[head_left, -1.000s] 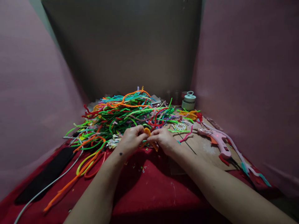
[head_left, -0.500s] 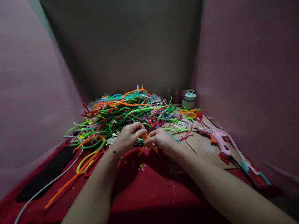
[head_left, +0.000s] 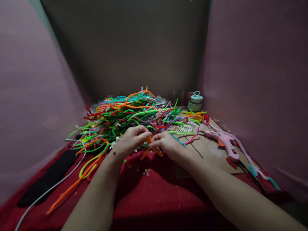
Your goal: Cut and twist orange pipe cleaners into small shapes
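Between my two hands is a bent orange pipe cleaner (head_left: 158, 151), with short ends hanging below the fingers. My left hand (head_left: 134, 138) pinches its upper part between thumb and fingertips. Close beside it, my right hand (head_left: 166, 144) grips the same piece lower down, the fingers closed round it. The fingers hide much of its shape. Just behind the hands lies a big tangled heap of pipe cleaners (head_left: 125, 115) in green, orange, red, blue and other colours.
On the right, a pink glue gun (head_left: 226, 142) lies on a brown board (head_left: 211, 160) beside a white ring-shaped spool (head_left: 186, 128). A mint-green lidded jar (head_left: 194, 102) stands behind. At left are a black flat object (head_left: 48, 178) and a white cable (head_left: 60, 179). Scraps dot the red cloth (head_left: 149, 199).
The left hand has shifted slightly left and its wrist has turned. The orange pipe cleaner's loose ends now hang spread below the fingers. The right hand has barely moved.
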A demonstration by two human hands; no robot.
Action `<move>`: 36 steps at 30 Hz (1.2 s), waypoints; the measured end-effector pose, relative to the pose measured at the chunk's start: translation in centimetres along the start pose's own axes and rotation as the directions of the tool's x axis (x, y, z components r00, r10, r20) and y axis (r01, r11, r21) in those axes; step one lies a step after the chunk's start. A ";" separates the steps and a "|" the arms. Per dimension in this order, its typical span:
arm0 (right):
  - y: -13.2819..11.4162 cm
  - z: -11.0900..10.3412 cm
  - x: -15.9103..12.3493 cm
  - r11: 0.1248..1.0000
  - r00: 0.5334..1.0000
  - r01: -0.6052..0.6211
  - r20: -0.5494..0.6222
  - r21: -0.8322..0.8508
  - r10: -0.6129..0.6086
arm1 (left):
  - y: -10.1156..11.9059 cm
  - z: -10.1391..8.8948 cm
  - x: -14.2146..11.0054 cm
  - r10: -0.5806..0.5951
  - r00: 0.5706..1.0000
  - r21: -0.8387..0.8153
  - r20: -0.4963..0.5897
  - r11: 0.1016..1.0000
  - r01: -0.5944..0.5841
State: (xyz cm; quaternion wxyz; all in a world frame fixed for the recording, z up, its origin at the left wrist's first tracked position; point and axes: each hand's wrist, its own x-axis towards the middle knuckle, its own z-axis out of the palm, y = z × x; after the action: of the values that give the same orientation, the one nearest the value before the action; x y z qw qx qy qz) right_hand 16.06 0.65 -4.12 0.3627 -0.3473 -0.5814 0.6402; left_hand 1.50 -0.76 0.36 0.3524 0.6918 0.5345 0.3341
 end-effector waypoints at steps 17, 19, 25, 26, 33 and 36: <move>-0.3 -0.4 0.3 0.974 0.986 0.039 -0.165 0.221 -0.002 | -0.4 0.9 0.5 0.036 0.971 0.103 -0.235 0.995 -0.012; -0.3 -0.6 0.5 0.960 0.978 0.065 -0.207 0.273 -0.008 | -0.2 0.5 0.4 -0.031 0.996 0.018 -0.089 0.999 0.033; 0.2 -0.7 1.0 0.972 0.946 0.124 -0.320 0.199 -0.055 | -0.3 1.1 -0.1 0.226 0.974 0.356 -0.030 0.913 -0.201; 0.3 -0.7 1.0 0.977 0.934 0.134 -0.350 0.165 -0.069 | -0.4 1.2 -0.2 0.264 0.964 0.443 -0.028 0.868 -0.224; 0.1 -1.3 1.5 0.928 0.910 0.208 -0.410 0.310 -0.066 | -1.2 0.2 0.4 0.224 0.903 0.481 -0.367 0.877 -0.022; -0.2 -1.5 1.5 0.890 0.912 0.245 -0.403 0.384 -0.077 | -1.2 0.0 0.7 0.008 0.895 0.142 -0.446 0.988 0.063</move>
State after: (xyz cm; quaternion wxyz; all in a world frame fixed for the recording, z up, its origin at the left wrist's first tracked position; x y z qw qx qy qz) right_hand 16.64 2.66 -4.06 0.5872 -0.3255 -0.3741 0.6398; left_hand 1.05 0.13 -0.61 0.1714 0.6143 0.6346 0.4364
